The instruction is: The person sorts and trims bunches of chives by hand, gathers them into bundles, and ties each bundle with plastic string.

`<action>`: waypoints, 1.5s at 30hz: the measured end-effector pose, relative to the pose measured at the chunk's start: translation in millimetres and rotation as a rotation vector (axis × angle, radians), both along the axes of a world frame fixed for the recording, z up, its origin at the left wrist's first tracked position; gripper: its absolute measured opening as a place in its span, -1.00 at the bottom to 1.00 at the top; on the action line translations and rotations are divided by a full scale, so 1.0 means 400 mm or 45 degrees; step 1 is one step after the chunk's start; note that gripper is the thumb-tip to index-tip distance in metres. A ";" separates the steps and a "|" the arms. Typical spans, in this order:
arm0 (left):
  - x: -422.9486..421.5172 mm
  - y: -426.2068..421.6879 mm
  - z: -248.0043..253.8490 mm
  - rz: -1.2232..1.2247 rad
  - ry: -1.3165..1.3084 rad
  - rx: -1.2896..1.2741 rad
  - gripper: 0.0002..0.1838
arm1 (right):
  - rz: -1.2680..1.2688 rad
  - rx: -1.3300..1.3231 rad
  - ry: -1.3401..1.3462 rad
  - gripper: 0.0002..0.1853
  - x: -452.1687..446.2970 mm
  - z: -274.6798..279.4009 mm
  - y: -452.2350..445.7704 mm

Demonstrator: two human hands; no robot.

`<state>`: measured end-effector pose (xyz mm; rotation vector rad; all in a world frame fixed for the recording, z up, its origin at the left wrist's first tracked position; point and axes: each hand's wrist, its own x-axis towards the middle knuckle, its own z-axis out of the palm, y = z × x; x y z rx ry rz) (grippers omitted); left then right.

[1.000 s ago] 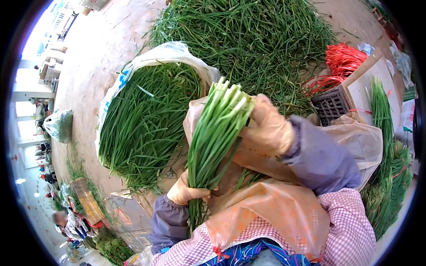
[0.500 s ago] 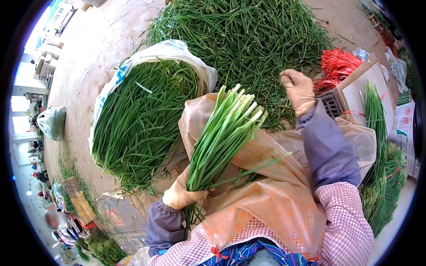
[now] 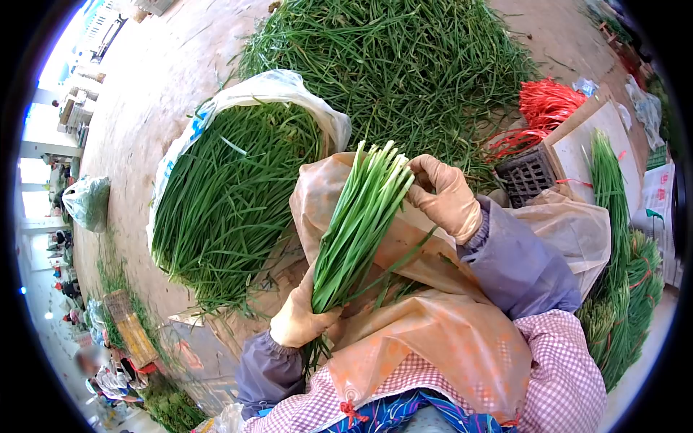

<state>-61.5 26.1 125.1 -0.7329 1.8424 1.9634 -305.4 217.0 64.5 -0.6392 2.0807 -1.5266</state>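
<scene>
A bunch of garlic chives (image 3: 354,224) lies slantwise over my lap, pale cut ends up and leaves down. My left hand (image 3: 299,314), in a tan glove, is wrapped round its lower part. At the pale stem ends, my gloved right hand (image 3: 449,200) pinches the bunch's right edge with thumb and fingers; the exact stalks between them are partly hidden. Under the bunch, a translucent orange-stained plastic apron (image 3: 433,325) covers my lap. Some loose leaves stick out to the right of the bunch.
An open white bag (image 3: 339,126) full of chives stands at left front. Beyond it lies a large heap of loose greens (image 3: 390,65). Red ties (image 3: 548,105), a dark crate (image 3: 525,177) and tied chive bundles (image 3: 628,310) are at right. A person (image 3: 115,379) is at far lower left.
My right hand has come down and left from above the heap to the bunch's stem ends. The left hand keeps its hold, shifted very slightly.
</scene>
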 end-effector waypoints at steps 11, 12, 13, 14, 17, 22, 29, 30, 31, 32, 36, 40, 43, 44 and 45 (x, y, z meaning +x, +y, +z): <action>-0.007 0.021 0.011 0.207 -0.038 0.109 -0.17 | -0.117 -0.398 -0.302 -0.58 -0.026 -0.030 0.158; -0.013 0.030 0.014 0.249 -0.024 0.099 -0.19 | 0.187 -0.203 0.059 -0.48 0.014 -0.007 0.160; -0.018 0.037 0.010 0.220 0.012 0.026 -0.19 | 0.380 0.072 0.636 -0.44 0.054 0.021 0.152; -0.024 0.041 0.006 0.185 0.049 -0.049 -0.19 | 0.556 0.230 0.817 -0.41 0.076 0.055 0.116; -0.059 0.044 0.024 0.098 0.158 -0.171 -0.18 | 0.647 0.324 1.320 -0.56 0.125 -0.054 0.071; -0.076 0.022 0.043 0.076 0.286 -0.374 -0.12 | 0.299 0.662 1.167 -0.74 -0.056 -0.108 0.153; -0.195 0.077 0.096 0.049 0.588 -0.740 -0.11 | 0.170 1.355 1.050 -0.45 -0.088 -0.112 0.200; -0.211 0.086 0.107 0.042 0.622 -0.740 -0.13 | 0.246 1.397 0.838 -0.59 -0.115 -0.124 0.206; -0.222 0.093 0.118 0.033 0.656 -0.742 -0.14 | 0.315 1.423 0.621 -0.68 -0.143 -0.144 0.214; -0.231 0.090 0.125 0.003 0.780 -0.825 -0.13 | 0.264 1.478 0.655 -0.74 -0.172 -0.275 0.286; -0.239 0.066 0.131 -0.020 0.768 -0.919 -0.12 | -0.148 0.807 0.856 -0.63 -0.131 -0.173 0.274; -0.276 0.091 0.137 -0.039 0.750 -0.933 -0.17 | 0.254 -0.428 -0.081 -0.20 -0.025 0.073 0.122; -0.294 0.123 0.145 0.006 0.756 -0.824 -0.20 | 0.677 -0.130 -0.057 -0.57 0.046 0.052 0.057; -0.292 0.127 0.141 0.030 0.721 -0.751 -0.19 | 0.613 -0.357 -0.237 -0.73 0.086 -0.036 0.033; -0.292 0.125 0.140 0.056 0.685 -0.680 -0.18 | 0.621 -0.228 0.042 -0.82 0.085 -0.028 0.039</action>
